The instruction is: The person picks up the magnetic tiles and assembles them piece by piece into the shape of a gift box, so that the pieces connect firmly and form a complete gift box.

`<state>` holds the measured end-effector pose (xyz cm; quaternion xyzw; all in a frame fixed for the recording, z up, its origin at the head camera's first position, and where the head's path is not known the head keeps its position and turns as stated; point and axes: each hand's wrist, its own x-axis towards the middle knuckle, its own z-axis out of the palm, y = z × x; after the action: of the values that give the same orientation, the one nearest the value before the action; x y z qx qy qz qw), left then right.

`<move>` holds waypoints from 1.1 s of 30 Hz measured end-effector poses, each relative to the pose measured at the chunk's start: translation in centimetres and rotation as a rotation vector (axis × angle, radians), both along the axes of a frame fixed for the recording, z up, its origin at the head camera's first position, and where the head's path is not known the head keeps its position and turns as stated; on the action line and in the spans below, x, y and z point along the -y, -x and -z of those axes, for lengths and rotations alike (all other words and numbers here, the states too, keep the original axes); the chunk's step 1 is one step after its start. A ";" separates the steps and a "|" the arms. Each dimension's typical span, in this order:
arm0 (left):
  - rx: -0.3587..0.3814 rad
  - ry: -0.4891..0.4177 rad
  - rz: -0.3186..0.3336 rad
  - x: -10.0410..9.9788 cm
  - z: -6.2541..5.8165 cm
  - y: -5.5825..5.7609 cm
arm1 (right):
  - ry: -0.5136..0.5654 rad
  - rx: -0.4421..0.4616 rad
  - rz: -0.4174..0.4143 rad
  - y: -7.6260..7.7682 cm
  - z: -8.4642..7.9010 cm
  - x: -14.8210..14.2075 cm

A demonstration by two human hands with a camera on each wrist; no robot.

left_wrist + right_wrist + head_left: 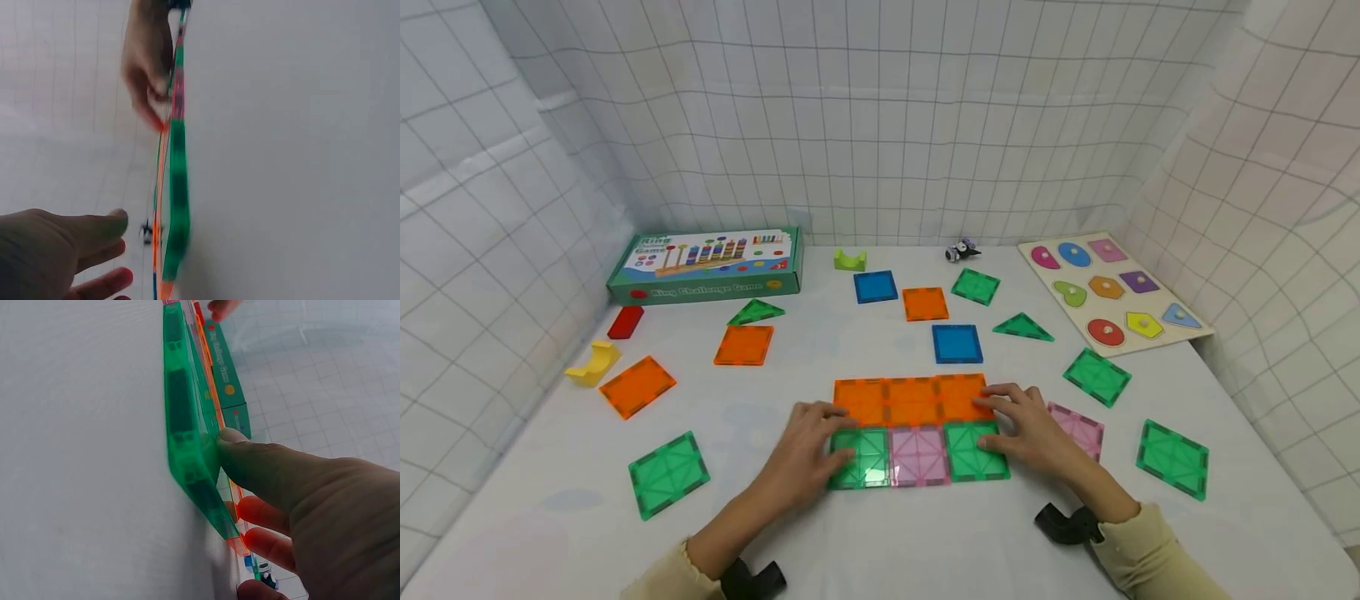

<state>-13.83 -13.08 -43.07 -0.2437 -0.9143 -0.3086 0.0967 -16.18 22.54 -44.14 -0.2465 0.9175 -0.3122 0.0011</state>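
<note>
- Well beyond and left of the left hand, a yellow block [593,364] and a red block [626,322] sit near a loose orange tile [637,387].
- Closer, left of the left hand, lies a green square [668,474].
- A Ring Challenge Game box [705,264] lies far beyond the left hand, to its left; nearer that hand, an orange square [743,345] lies just beside a green triangle [756,312].
- The left hand [808,446], fingers relaxed and parted moderately wide from the thumb, hovers over the near tiles' left end, its fingertips clear of them in the left wrist view.
- Between the hands, six tiles form two rows: three orange tiles [912,402] on the far side; on the near side, a left green tile [868,467], a pink tile [919,457] and a right green tile [973,458].
- Beyond both hands are a lime block [850,261], two blue squares [957,343], a small orange tile [925,304], a toy vehicle [961,250], a far green tile [976,286] and another triangle [1022,327].
- The right hand [1030,425], loosely bent and moderately wide, has its thumb at the right green tile and fingers at the orange row's right end; how firmly they touch, one cannot tell.
- Right of the right hand lie a spare pink tile [1081,432] and two green squares [1172,458]; farther beyond, a shape puzzle board [1108,287].
</note>
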 end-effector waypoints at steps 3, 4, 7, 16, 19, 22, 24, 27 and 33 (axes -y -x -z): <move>-0.021 0.001 -0.142 2.9 -0.9 3.6 | 0.005 -0.003 0.002 0.0 -0.1 0.0; -0.015 0.010 -0.204 4.1 -1.2 4.9 | 0.003 -0.002 0.002 0.0 -0.1 0.0; 0.076 0.055 -0.355 7.7 -1.8 8.3 | 0.001 0.011 0.004 -0.1 -0.1 0.1; 0.295 0.193 -0.353 11.3 -2.0 10.8 | 0.011 0.004 -0.004 -0.2 0.2 0.2; 0.291 0.146 -0.319 10.5 -1.8 9.4 | 0.015 0.000 -0.007 -0.3 0.2 0.1; 0.267 0.100 -0.270 9.3 -1.4 7.5 | 0.011 0.000 -0.008 -0.2 0.2 0.1; 0.260 0.076 -0.245 8.4 -1.2 6.2 | 0.009 0.002 -0.005 -0.2 0.2 0.0; 0.247 0.056 -0.224 7.1 -0.9 4.7 | 0.009 0.004 -0.003 -0.1 0.2 0.0; 0.226 0.020 -0.213 5.0 -0.5 3.3 | 0.004 -0.003 -0.008 -0.1 0.0 0.0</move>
<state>-17.14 -18.12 -42.54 -0.1099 -0.9431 -0.3131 0.0229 -16.09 22.54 -44.14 -0.2509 0.9158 -0.3136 0.0004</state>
